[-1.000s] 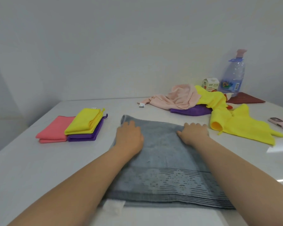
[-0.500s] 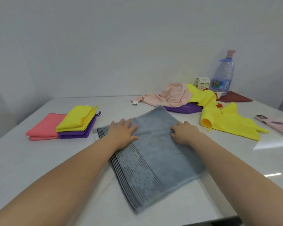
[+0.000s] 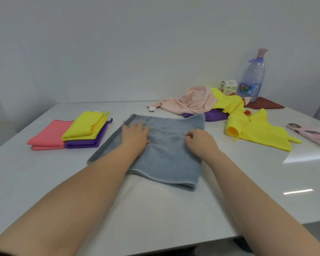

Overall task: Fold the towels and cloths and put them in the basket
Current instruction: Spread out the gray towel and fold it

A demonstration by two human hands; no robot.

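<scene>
Head view: table [image 3: 35, 172] carries the towel [image 3: 170, 159] in the middle, doubled, folded edge nearest me. Left hand [image 3: 135, 137] flat, fingers spread, pinning it. Right hand [image 3: 200, 142] fingers curled, pinching fabric, likely for the next fold. Working room between folded stack [image 3: 85, 128] and loose pile [image 3: 198, 100]. Basket not visible.

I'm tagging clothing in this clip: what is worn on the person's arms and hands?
The left forearm and right forearm are bare to the frame edge. The left hand and right hand show no gloves, rings or watch.
</scene>
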